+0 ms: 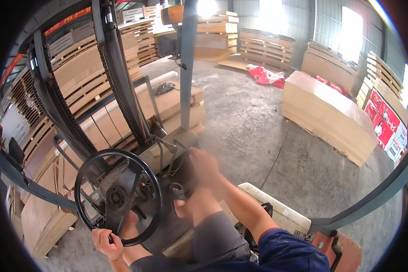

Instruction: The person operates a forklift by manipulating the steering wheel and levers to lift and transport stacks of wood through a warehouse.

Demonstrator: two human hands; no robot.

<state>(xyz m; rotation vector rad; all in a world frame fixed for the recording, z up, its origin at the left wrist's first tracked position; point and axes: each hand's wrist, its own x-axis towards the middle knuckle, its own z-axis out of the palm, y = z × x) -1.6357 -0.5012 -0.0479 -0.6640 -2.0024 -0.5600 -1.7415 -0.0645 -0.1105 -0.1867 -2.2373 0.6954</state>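
I sit at the controls of a forklift. My left hand is closed on the lower left rim of the black steering wheel. My right arm stretches forward, and my right hand is at the dark control levers right of the wheel. Its fingers curl at the end of one lever, partly hidden and softly blurred. A sandalled foot rests on the floor beyond the wheel.
The dark mast rises ahead, with stacked boards behind it. A grey post stands at front right. Farther right lie a long board stack and red and white sheeting on the concrete floor. Pallets line the wall.
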